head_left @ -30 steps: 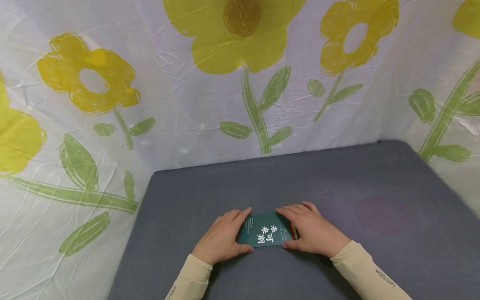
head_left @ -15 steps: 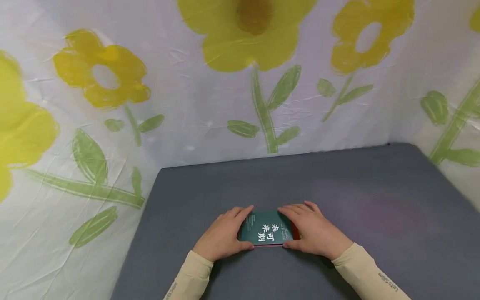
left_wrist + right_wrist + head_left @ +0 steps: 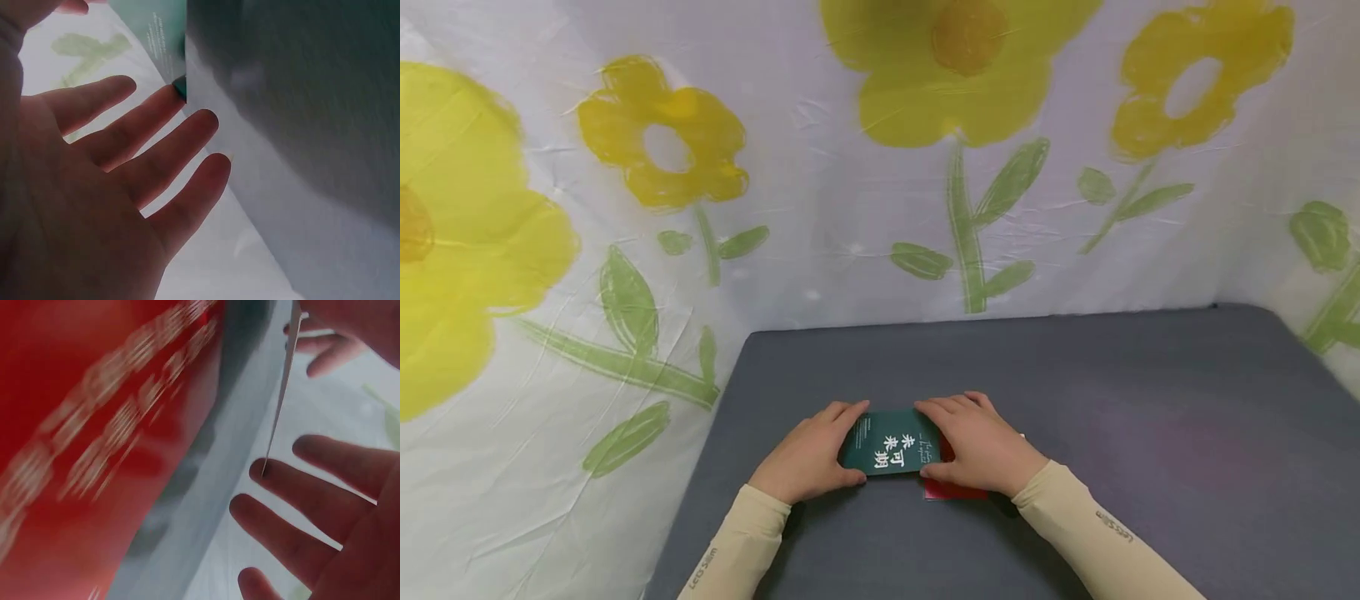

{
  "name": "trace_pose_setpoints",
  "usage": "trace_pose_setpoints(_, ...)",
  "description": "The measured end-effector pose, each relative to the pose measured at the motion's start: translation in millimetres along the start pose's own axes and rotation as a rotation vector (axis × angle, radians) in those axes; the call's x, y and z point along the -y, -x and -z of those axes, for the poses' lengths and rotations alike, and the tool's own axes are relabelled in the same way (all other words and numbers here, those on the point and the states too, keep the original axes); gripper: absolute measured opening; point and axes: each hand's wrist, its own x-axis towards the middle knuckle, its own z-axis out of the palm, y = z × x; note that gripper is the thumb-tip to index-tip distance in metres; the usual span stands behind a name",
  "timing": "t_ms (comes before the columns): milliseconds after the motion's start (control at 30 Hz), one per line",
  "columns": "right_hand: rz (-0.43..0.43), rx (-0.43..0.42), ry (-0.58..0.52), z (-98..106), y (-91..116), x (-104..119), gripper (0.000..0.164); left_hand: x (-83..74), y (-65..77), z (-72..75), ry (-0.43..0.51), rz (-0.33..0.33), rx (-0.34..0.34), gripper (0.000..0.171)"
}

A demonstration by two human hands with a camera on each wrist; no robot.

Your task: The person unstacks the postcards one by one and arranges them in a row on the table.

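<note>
A thin green card (image 3: 880, 425) with large white Chinese characters is held between my two hands by its left and right ends. My left hand (image 3: 808, 454) pinches the left end, thumb on the near edge and a finger on the far edge. My right hand (image 3: 981, 446) grips the other end in the same way. Below the right hand lies a flat red card (image 3: 957, 492), mostly hidden in the head view. The right wrist view shows this red card (image 3: 75, 387) large, its pale lettering blurred, apart from the thin edge of the green card (image 3: 283, 400).
The dark grey tabletop (image 3: 1075, 375) spreads around both hands. Behind it and to the sides hangs a white cloth backdrop (image 3: 820, 208) printed with yellow flowers and green leaves.
Both hands have moved left with the green card, off the red card, which now shows below the right hand. The head view has turned left.
</note>
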Motion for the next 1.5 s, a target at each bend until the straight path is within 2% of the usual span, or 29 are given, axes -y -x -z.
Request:
trace_pose_setpoints(200,-0.011,0.033,0.018,-9.2,-36.0,11.7,0.087,26.3,-3.3,19.1,-0.019,0.060,0.023,0.102)
trace_pose_setpoints(367,-0.015,0.064,0.034,-18.3,-63.8,18.1,0.088,52.9,-6.8,30.0,0.045,0.096,0.053,0.103)
trace_pose_setpoints(567,-0.021,0.090,0.073,-35.8,-86.5,26.7,0.086,78.0,-8.9,27.0,0.085,0.128,0.083,0.101)
trace_pose_setpoints(767,-0.031,0.101,0.097,-49.9,-100.1,39.5,0.086,99.2,-6.7,18.8,0.085,0.132,0.074,0.100)
trace_pose_setpoints(933,-0.058,0.102,0.131,-55.4,-112.5,50.8,0.086,109.7,-3.2,23.6,0.086,0.125,0.053,0.100)
trace_pose_setpoints(1133,-0.050,0.108,0.180,-58.2,-123.1,61.8,0.085,115.6,-0.5,33.3,0.088,0.144,0.071,0.100)
trace_pose_setpoints(1500,-0.048,0.103,0.185,-58.8,-132.6,67.1,0.085,123.9,-1.7,41.8,0.078,0.133,0.073,0.101)
